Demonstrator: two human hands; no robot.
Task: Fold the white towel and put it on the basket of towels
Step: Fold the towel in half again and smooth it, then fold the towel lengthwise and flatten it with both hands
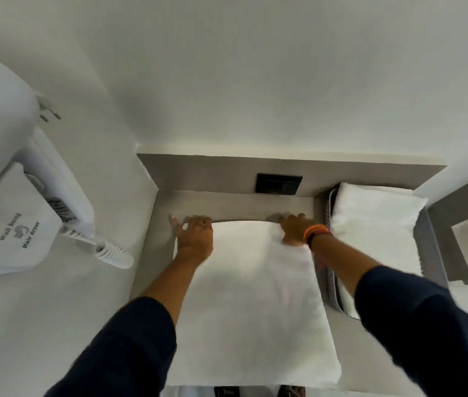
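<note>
Head view | left hand point(194, 236) and right hand point(294, 229) pressed flat, fingers spread, on white towel point(255, 296) far corners | risk: layers could slip, fold skewing beside basket point(325, 270)

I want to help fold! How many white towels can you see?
2 that show. One white towel lies spread on the counter under both hands. Another white towel sits in the wire basket to its right. More may be hidden under that one.
</note>
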